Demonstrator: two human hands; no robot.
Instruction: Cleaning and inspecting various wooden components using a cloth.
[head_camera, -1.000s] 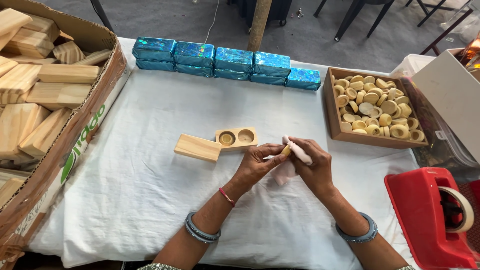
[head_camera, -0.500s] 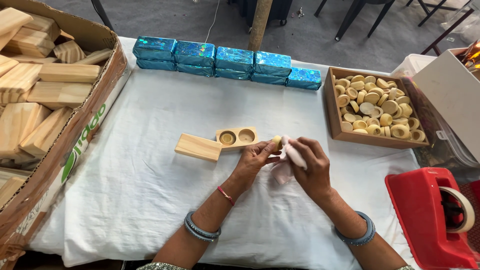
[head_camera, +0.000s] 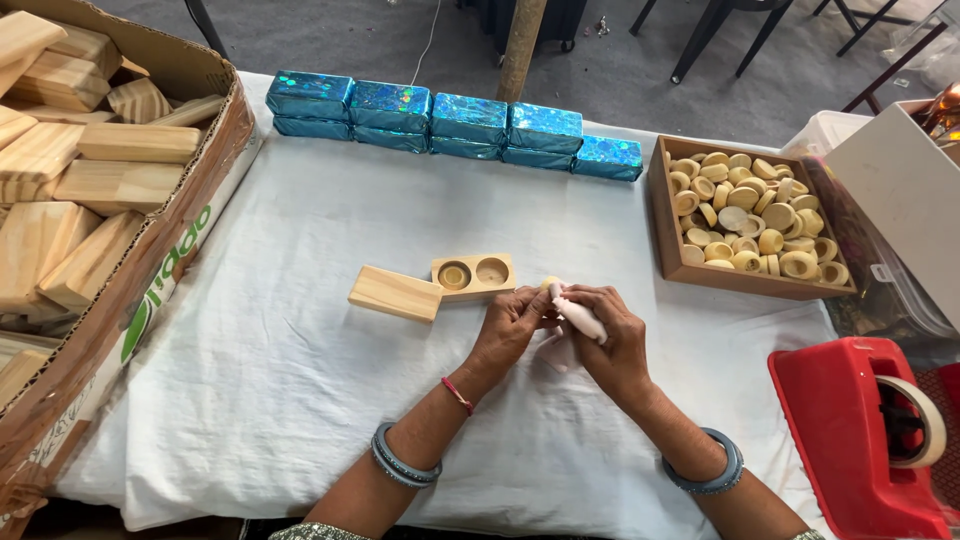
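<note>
Both hands meet over the white cloth, working a small round piece wrapped in pale material.

Compared with a moment ago, the little yellowish piece (head_camera: 549, 285) now sits up at the fingertips of the left hand (head_camera: 512, 325), while the right hand (head_camera: 607, 335) grips the white roll of wrapping (head_camera: 578, 314) against it; the wrap looks to be closing round the piece. The two-hole wooden holder (head_camera: 473, 275) lies just beyond the hands with its lid block (head_camera: 395, 293) touching its left end, one hole apparently filled. There is open cloth to the left and front; the tray of round pieces (head_camera: 690, 268) stands to the right, the red tape dispenser (head_camera: 850, 430) near the right forearm, and the cardboard box of blocks (head_camera: 170, 260) along the left table edge.
</note>
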